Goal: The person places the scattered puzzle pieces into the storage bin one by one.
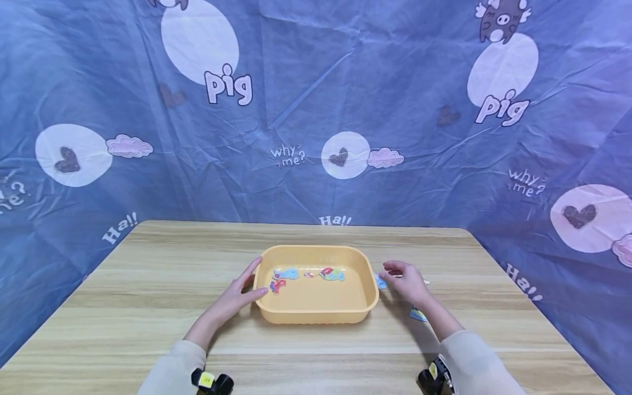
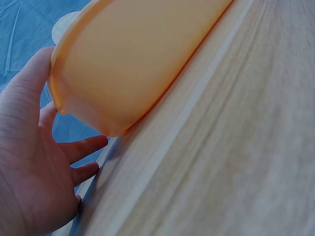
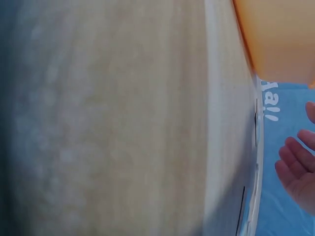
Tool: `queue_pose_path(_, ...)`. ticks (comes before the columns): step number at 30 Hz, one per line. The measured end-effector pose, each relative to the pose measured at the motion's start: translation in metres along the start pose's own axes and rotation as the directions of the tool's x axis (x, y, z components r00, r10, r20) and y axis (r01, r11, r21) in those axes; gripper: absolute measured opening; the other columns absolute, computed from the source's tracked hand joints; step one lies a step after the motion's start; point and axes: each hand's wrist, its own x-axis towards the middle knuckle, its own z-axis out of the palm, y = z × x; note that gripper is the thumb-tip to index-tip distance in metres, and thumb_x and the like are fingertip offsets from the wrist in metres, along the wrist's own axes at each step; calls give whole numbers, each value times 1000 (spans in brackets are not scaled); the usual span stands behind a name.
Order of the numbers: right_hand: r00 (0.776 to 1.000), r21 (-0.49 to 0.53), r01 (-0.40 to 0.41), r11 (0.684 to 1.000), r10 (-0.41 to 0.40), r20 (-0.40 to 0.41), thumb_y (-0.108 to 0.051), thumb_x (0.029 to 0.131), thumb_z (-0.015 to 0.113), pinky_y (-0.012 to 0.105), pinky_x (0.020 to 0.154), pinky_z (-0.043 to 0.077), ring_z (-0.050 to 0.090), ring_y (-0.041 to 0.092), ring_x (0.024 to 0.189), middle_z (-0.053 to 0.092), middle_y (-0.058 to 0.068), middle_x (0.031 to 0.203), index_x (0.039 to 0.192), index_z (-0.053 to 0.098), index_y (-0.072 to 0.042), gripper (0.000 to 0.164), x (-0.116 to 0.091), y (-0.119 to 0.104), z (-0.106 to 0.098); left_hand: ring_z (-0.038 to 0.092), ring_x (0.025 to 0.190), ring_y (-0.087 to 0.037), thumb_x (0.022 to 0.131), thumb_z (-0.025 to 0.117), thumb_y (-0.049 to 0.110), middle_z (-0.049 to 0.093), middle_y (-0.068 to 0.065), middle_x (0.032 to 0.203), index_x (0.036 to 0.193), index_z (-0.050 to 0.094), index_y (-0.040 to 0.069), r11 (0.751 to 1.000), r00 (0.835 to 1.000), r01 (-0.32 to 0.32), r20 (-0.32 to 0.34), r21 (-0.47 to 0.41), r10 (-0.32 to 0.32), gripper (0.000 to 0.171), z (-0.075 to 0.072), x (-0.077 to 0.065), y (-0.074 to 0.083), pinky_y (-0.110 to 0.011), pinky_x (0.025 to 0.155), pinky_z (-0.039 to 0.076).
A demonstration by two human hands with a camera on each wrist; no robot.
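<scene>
Currently I'm monitoring L hand (image 1: 232, 299) gripping yellow tray (image 1: 321, 317), R hand (image 1: 407, 282) hovering nr. blue cutout (image 1: 380, 282) w/ fingers loosely curled.

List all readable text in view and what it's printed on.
"pig": twice, on the blue backdrop cloth.
"why me?": twice, same cloth; a third is cut off at the head view's left edge.
"Ha!!": three times, same cloth.
Yellow labels on the black wrist cameras: too small to read.
</scene>
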Motion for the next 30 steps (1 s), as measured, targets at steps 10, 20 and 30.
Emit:
queue_pose_path(10,1000,-73,-7,997,9,24,-10,77,63,39,75,44,56,31,85,60,20,91,101,56,12,34,-5,8,1,26,121,-28,78,62,29,26,-16,136,138,19,29,1000,1000,-2,2,-13,2,73,0,0,-1,-46,97,16)
queue_pose_path(20,998,-81,-51,995,53,25,-10,77,64,39,76,43,56,29,87,61,18,93,101,57,10,33,-7,17,5,26,121,-30,79,61,29,27,-18,135,138,19,28,1000,1000,-6,6,-10,6,72,0,0,0,-47,97,14)
queue_pose_path(30,996,-199,76,977,-83,-29,-5,69,70,42,77,40,53,31,84,58,15,89,88,64,6,23,-9,20,12,24,122,-30,79,61,30,25,-17,136,138,18,29,1000,1000,4,4,-2,-4,73,0,0,0,-48,98,13)
